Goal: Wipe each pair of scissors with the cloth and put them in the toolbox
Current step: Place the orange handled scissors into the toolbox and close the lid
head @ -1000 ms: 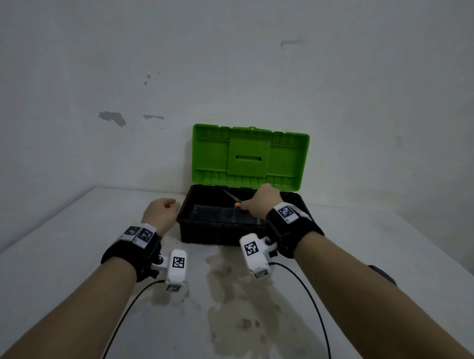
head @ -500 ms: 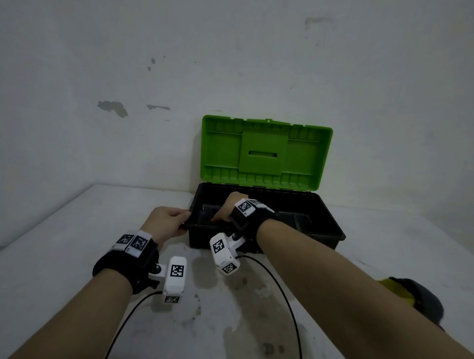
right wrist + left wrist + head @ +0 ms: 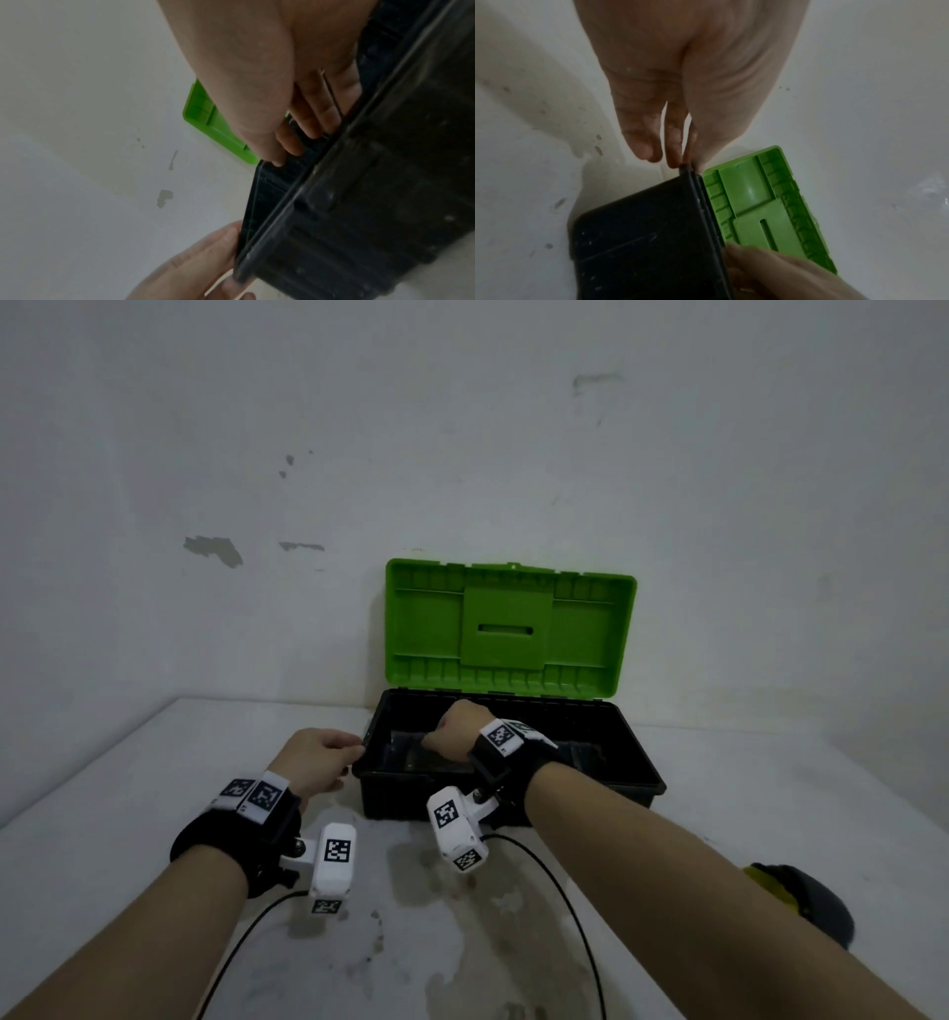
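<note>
The toolbox (image 3: 395,796) has a black base and stands with its green lid (image 3: 508,629) upright against the wall. My right hand (image 3: 452,731) is down inside the left part of the base, fingers curled. In the right wrist view a thin dark blade of the scissors (image 3: 333,97) shows between the fingers (image 3: 303,130); the rest of the scissors is hidden. My left hand (image 3: 354,755) pinches the rim at the box's left front corner, seen close up in the left wrist view (image 3: 682,162). A grey and yellow cloth (image 3: 801,901) lies at the right, partly behind my forearm.
The white table (image 3: 128,814) is stained with damp patches (image 3: 462,916) in front of the box. A grey wall (image 3: 462,428) rises right behind the lid. Cables run from both wrist cameras toward me.
My left hand moved from the table to the box's left corner. My right hand sank lower and further left inside the base; the orange handle no longer shows.
</note>
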A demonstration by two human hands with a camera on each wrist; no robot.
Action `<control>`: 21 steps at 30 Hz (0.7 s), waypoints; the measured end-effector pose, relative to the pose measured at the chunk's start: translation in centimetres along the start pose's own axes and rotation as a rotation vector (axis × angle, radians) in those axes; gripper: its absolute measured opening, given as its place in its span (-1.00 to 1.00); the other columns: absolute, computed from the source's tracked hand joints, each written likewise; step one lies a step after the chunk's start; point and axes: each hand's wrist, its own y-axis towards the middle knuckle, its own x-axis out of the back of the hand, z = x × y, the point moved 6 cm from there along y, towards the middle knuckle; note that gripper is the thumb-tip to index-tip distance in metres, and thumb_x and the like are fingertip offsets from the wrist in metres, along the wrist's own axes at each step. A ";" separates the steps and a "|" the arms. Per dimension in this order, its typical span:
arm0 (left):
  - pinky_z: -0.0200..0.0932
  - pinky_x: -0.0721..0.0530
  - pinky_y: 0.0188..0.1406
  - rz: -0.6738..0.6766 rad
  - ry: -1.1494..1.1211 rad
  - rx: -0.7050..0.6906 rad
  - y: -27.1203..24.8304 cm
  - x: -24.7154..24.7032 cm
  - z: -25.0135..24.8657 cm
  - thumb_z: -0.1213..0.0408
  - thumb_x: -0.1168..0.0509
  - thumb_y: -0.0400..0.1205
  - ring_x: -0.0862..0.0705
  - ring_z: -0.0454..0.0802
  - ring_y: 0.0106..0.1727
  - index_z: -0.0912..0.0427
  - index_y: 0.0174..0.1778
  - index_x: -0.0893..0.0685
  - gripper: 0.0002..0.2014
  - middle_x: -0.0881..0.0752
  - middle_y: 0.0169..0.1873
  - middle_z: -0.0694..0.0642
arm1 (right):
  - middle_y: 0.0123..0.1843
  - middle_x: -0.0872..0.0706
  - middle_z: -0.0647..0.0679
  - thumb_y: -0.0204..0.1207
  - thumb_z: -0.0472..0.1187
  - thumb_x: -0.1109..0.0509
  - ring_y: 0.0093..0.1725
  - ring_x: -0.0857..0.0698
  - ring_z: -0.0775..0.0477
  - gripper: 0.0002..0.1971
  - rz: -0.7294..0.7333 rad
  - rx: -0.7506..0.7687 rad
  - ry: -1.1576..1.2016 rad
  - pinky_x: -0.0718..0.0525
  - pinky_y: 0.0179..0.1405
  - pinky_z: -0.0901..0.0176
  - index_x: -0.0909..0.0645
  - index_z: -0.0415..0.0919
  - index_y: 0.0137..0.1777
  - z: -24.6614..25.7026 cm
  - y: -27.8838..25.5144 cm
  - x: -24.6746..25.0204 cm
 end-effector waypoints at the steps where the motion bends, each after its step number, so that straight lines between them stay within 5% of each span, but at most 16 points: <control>1: -0.05 -0.66 -0.05 -0.017 0.023 -0.015 0.0 0.1 -0.7 0.36 -0.36 0.68 -0.65 0.13 -0.03 0.36 0.29 -0.70 -0.72 -0.73 0.02 0.27 | -0.02 -0.82 -0.20 0.53 0.04 -0.43 -0.09 -0.76 -0.19 -0.61 -0.014 -0.001 0.038 -0.73 -0.10 0.07 -0.78 -0.32 0.04 -1.0 -0.5 1.0; 5: 0.11 -0.64 0.27 -0.081 0.082 -0.072 -0.1 -0.2 -3.9 0.29 -0.37 0.68 -0.63 0.14 0.09 0.35 0.39 -0.65 -0.63 -0.70 0.19 0.26 | 0.02 -0.83 -0.17 0.56 0.01 -0.42 0.03 -0.77 -0.19 -0.68 -0.153 -0.030 0.122 -0.68 -0.12 0.15 -0.80 -0.23 0.07 -7.1 -3.0 5.5; 9: 0.05 -0.66 0.17 -0.094 0.088 -0.102 0.0 -1.8 -6.7 0.29 -0.35 0.70 -0.62 0.14 0.06 0.36 0.42 -0.62 -0.61 -0.67 0.14 0.27 | 0.11 -0.81 -0.16 0.57 0.03 -0.40 0.14 -0.73 -0.22 -0.70 -0.280 -0.105 0.181 -0.60 -0.01 0.20 -0.79 -0.15 0.12 -13.7 -4.8 9.6; 13: 0.04 -0.67 0.21 -0.078 0.055 -0.113 1.3 -3.3 -8.7 0.25 -0.36 0.69 -0.64 0.13 0.07 0.33 0.42 -0.62 -0.60 -0.69 0.20 0.30 | 0.15 -0.79 -0.22 0.59 0.02 -0.38 0.15 -0.72 -0.25 -0.64 -0.369 -0.177 0.245 -0.66 0.15 0.07 -0.76 -0.26 0.13 -18.6 -4.3 12.6; 17: 0.07 -0.59 0.31 -0.079 0.025 -0.161 4.5 -3.5 -10.7 0.13 -0.35 0.70 -0.54 0.19 0.43 0.26 0.58 -0.46 -0.45 -0.55 0.49 0.24 | 0.06 -0.77 -0.31 0.63 0.18 -0.24 0.02 -0.72 -0.32 -0.46 -0.410 -0.226 0.336 -0.71 0.12 -0.17 -0.71 -0.36 0.04 -21.2 -1.9 14.9; 21: 0.10 -0.50 0.43 -0.119 -0.061 -0.190 8.5 -2.5 -12.0 -0.02 -0.33 0.69 -0.43 0.18 0.57 0.18 0.70 -0.26 -0.29 -0.39 0.62 0.22 | 0.35 -0.63 -0.34 0.68 0.23 -0.02 0.26 -0.63 -0.36 -0.34 -0.474 -0.233 0.502 -0.59 0.32 -0.29 -0.56 -0.36 0.36 -21.5 1.1 16.9</control>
